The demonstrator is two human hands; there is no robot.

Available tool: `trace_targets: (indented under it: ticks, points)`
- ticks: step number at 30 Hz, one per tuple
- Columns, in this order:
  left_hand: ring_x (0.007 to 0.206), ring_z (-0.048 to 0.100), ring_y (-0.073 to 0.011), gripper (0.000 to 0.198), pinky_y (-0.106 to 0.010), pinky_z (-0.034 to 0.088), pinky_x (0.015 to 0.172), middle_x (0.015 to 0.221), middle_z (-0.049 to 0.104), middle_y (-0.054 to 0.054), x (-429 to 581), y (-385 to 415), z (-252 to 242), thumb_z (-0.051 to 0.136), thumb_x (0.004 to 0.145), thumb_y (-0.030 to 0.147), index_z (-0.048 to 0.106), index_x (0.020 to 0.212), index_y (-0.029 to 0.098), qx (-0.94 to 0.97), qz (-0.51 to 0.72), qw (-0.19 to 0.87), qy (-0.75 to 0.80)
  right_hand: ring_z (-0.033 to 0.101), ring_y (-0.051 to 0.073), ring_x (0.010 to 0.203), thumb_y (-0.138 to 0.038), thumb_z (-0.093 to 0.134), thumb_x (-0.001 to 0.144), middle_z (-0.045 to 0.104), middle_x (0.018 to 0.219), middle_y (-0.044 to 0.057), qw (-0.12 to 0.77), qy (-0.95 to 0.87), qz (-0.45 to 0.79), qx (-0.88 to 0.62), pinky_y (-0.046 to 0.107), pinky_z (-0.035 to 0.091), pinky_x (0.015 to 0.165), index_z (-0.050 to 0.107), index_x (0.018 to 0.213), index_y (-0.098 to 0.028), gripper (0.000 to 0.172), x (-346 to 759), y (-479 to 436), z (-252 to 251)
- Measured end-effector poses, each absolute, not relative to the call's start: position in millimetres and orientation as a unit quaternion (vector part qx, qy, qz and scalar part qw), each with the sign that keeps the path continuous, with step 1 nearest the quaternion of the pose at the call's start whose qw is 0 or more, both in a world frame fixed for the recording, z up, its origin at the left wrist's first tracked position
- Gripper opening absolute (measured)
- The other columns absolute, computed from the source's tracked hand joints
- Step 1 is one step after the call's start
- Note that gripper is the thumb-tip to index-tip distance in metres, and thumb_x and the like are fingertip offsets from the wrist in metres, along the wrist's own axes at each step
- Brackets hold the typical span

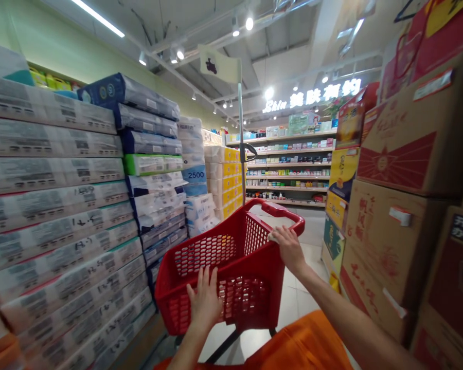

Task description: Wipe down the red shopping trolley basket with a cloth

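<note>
A red plastic shopping cart (pixel 254 303) with perforated walls stands in front of me, turned sideways, its handle (pixel 280 210) at the far right end. My left hand (pixel 206 303) is at the near side wall toward the cart's left end. Its fingers are spread and pointing up toward the rim; whether they press on the plastic I cannot tell. Over the top rim near the handle, my right hand (pixel 288 249) has its fingers bent around the edge. The visible part of the basket shows no goods. A pole (pixel 241 113) with a pale flag (pixel 220 64) rises behind the cart.
Tall stacks of plastic-wrapped packs (pixel 57 174) line the left, beside blue packs (pixel 146 97) and yellow-white packs (pixel 229 182). Cardboard boxes (pixel 386 236) are piled high on the right. Pale floor tiles (pixel 308 277) run between them toward stocked shelves (pixel 289 164) under a lit sign (pixel 312 96).
</note>
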State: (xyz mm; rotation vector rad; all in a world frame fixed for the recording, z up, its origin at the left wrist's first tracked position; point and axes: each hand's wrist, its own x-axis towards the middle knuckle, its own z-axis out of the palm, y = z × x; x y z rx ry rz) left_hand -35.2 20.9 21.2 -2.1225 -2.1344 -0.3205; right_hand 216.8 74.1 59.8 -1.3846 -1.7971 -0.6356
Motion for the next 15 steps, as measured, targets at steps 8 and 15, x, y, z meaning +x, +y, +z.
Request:
trace_targets:
  ticks: [8, 15]
  points:
    - [0.132, 0.012, -0.0245, 0.066, -0.056, 0.017, 0.101, 0.144, 0.020, -0.007, -32, 25, 16, 0.040, 0.070, 0.021, 0.024, 0.134, 0.020, -0.703, -0.104, 0.050, -0.702, 0.043, 0.022, 0.117, -0.001, 0.040, 0.078, 0.056, 0.119, 0.004, 0.316, -0.805, -0.203, -0.460, 0.044, 0.032, 0.098, 0.060, 0.103, -0.023, 0.039, 167, 81, 43]
    - [0.132, 0.013, -0.0238, 0.065, -0.052, 0.016, 0.102, 0.143, 0.022, -0.007, -42, 20, 9, 0.040, 0.070, 0.015, 0.026, 0.134, 0.020, -0.695, -0.126, 0.112, -0.699, 0.042, 0.025, 0.117, -0.002, 0.037, 0.080, 0.055, 0.120, 0.008, 0.361, -0.742, -0.234, -0.514, 0.047, 0.029, 0.097, 0.060, 0.103, -0.020, 0.037, 190, 83, 47]
